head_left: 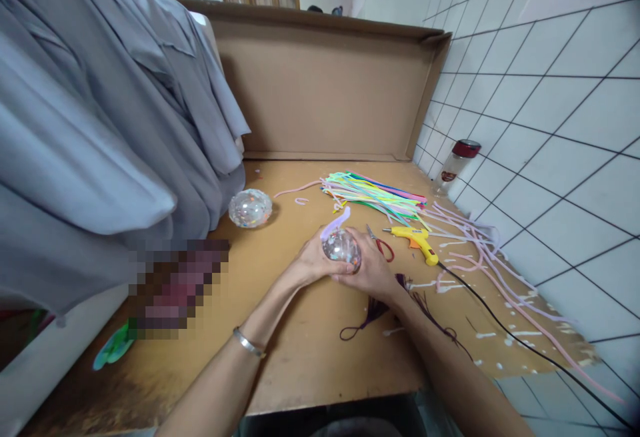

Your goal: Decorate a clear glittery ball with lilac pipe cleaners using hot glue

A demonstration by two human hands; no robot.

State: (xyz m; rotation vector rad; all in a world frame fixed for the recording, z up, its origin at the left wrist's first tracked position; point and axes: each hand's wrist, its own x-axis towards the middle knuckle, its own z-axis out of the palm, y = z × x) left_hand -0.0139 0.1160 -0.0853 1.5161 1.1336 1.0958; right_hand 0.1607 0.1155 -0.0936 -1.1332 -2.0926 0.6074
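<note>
Both hands are wrapped round a clear ball (pixel 344 250) speckled with small coloured bits, held above the table's middle. My left hand (pixel 316 257) grips its left side, thumb across the lower front. From the right, my right hand (pixel 369 265) closes on it, fingers partly hidden behind the ball. A curved lavender pipe cleaner (pixel 336 223) sticks up at the ball's upper left, by my left fingers; how it is fixed there is hidden. Just beyond my right hand lie red-handled scissors (pixel 384 249). Dark purple tassels (pixel 374 310) lie under my right wrist.
A second clear ball (pixel 250 208) rests at left. Behind my hands lies a pile of coloured pipe cleaners (pixel 375 195). At right are a yellow glue gun (pixel 417 237), its black cord (pixel 493 313) and a jar (pixel 455 167). Grey cloth (pixel 110 110) hangs at left; cardboard (pixel 325 83) stands behind.
</note>
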